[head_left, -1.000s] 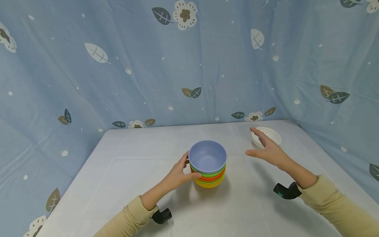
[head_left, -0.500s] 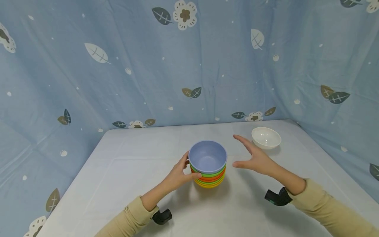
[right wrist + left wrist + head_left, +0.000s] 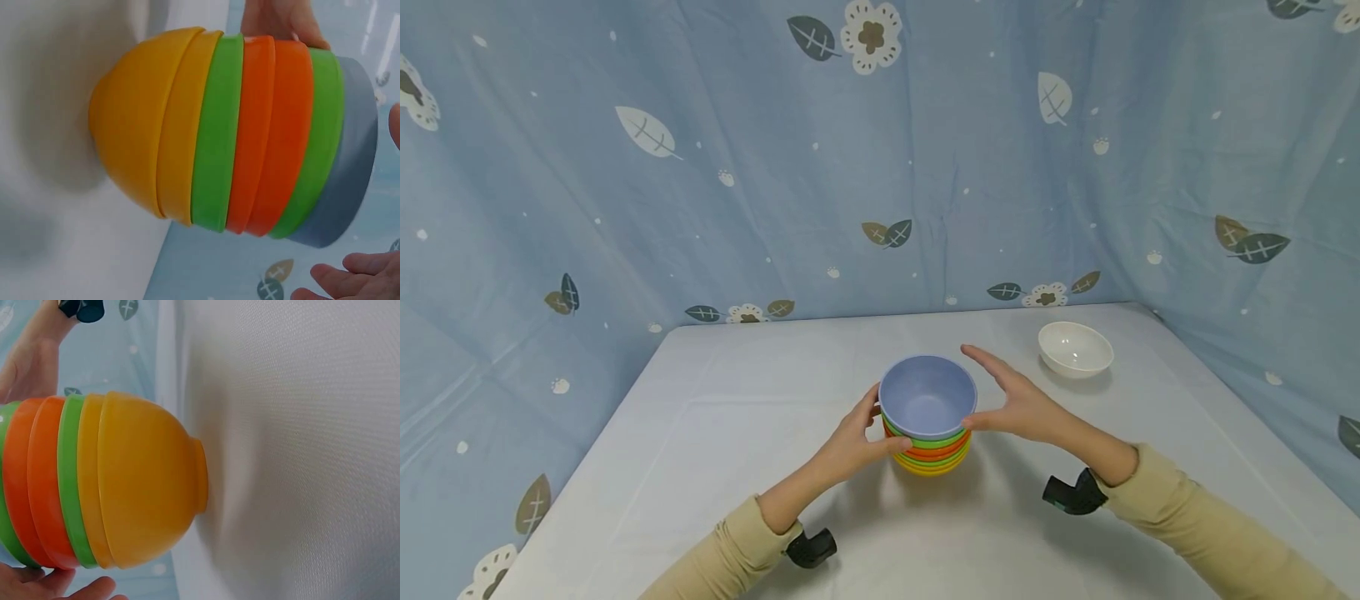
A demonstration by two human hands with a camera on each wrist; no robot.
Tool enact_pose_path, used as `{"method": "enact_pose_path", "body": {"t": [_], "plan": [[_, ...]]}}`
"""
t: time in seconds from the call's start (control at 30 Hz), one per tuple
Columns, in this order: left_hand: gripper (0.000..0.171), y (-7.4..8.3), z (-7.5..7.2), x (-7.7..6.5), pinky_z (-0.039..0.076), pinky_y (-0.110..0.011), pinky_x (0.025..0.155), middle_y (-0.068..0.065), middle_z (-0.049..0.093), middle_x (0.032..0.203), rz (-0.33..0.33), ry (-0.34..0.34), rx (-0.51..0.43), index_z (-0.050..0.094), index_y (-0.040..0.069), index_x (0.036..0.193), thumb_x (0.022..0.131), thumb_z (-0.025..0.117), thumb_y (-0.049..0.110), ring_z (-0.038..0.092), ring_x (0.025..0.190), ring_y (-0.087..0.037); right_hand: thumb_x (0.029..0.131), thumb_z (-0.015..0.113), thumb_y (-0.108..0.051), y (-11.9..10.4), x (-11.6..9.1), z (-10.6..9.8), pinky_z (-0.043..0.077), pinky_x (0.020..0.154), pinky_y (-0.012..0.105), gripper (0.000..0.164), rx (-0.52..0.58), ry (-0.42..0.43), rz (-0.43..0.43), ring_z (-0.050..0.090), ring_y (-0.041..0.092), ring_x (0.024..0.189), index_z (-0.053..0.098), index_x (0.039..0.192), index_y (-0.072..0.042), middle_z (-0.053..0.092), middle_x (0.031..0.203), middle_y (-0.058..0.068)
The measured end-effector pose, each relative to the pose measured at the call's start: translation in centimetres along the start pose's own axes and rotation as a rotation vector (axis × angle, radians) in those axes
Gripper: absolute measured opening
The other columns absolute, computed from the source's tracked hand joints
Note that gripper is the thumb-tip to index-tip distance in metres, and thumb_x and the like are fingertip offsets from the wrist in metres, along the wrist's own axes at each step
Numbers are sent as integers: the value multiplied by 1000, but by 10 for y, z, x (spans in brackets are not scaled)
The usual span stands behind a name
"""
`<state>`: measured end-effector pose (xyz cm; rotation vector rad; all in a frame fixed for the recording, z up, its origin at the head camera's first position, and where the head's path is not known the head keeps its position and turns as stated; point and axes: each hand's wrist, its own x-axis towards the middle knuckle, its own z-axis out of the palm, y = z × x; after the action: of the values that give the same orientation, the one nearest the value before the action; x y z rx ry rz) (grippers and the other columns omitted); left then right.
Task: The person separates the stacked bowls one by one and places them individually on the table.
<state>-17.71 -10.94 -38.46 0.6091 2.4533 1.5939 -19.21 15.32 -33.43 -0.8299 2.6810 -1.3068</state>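
At mid-worktop [image 3: 760, 450], stack of seven nested bowls [image 3: 247, 134] upright, matte blue bowl [image 3: 927, 392] on top, glossy green, orange and yellow walls below; left hand [image 3: 853, 443] holds its left side; right hand [image 3: 1021, 407] spread wide at the right rim, contact unclear; probably light, stiff plastic, a bit slippery, hard to break; best gripped both sides, low, so layers don't part; shiny white bowl [image 3: 1075, 350] farther back right, maybe ceramic, more fragile.
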Motion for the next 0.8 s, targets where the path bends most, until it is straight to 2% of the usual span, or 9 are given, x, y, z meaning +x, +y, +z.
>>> {"method": "enact_pose_path", "body": {"t": [0.17,0.47,0.63,0.8], "plan": [[90,0,0,0,33,-57,98,-11,32,144,5,-6,-11,17,17,147,78,68,44,34,128,-35,71,77,-35,0,4,7,30,97,63,96,14,-53,16,20,42,134,22,145,-9,20,150,17],[90,1,-1,0,32,-56,100,-11,31,146,19,-3,0,17,16,147,78,68,44,34,128,-33,68,79,-37,-2,13,17,31,98,61,108,73,-143,-15,10,42,136,11,147,-5,2,153,17],[89,0,-1,0,33,-57,99,-12,30,146,12,-8,-1,17,15,147,79,67,44,34,128,-34,66,80,-39,-5,14,19,35,97,59,112,36,-146,-14,10,42,136,11,146,-3,-1,153,16],[90,1,-1,0,33,-58,98,-11,29,146,9,-2,-9,17,16,147,78,67,46,34,129,-35,65,80,-41,-8,15,19,36,95,60,112,-36,-138,-9,13,42,135,13,146,-2,5,151,19]]}}
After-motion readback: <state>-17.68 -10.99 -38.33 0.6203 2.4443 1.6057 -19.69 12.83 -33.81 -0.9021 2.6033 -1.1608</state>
